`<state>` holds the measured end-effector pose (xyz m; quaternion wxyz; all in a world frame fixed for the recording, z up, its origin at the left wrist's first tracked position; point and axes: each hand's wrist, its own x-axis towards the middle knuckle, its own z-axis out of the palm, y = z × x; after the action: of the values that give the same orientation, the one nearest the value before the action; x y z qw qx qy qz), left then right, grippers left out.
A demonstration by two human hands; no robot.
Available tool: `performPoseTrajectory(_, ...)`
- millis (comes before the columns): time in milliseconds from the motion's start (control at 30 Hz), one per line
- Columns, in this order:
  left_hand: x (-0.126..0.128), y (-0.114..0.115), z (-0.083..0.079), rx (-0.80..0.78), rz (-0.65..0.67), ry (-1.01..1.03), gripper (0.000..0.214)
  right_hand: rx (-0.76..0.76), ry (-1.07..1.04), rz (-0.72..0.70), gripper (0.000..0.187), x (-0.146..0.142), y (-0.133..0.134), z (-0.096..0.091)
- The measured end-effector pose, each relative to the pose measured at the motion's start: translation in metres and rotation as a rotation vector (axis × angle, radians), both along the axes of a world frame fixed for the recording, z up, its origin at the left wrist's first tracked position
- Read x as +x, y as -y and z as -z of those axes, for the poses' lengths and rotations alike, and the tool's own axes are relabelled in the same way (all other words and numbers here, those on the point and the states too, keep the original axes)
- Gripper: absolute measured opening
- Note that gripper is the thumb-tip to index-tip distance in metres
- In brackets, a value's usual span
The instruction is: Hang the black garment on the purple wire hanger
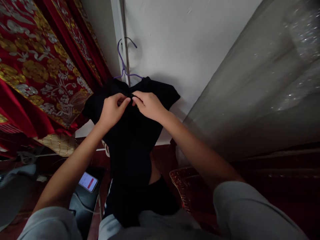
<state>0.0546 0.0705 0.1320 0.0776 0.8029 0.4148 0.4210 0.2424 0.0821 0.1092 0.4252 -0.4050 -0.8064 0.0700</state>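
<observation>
A black short-sleeved shirt (130, 140) hangs from a purple wire hanger (123, 63) in front of me. At its neckline, both my hands meet, fingertips nearly touching. My left hand (112, 108) pinches the dark cloth between thumb and fingers. Opposite it, my right hand (148, 104) pinches the same front part just below the collar. Whether a button or other small fastening lies between the fingertips is too dark to make out. The lower part of the shirt falls toward my lap.
Red fabric with gold and silver embroidery (42, 63) hangs at the left. A sheer grey covering with glitter (250, 90) fills the right side. A lit phone (88, 182) lies on a dark seat (81, 213) at lower left. Behind the hanger stands a white wall (175, 40).
</observation>
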Motion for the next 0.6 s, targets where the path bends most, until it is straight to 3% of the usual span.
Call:
performPoseTrajectory(200, 0.011, 0.012, -0.004, 0.115, -0.022, 0.054, 0.016, 0.035, 0.01, -0.045, 0.026, 0.0, 0.019, -0.006)
performPoseTrajectory(433, 0.013, 0.005, 0.008, -0.048, 0.032, 0.227, 0.021, 0.138, -0.148, 0.01, 0.035, -0.006, 0.01, 0.005)
performPoseTrajectory(600, 0.013, -0.001, 0.015, -0.01, 0.026, 0.264, 0.02, 0.172, -0.251, -0.033, 0.045, -0.017, 0.01, 0.006)
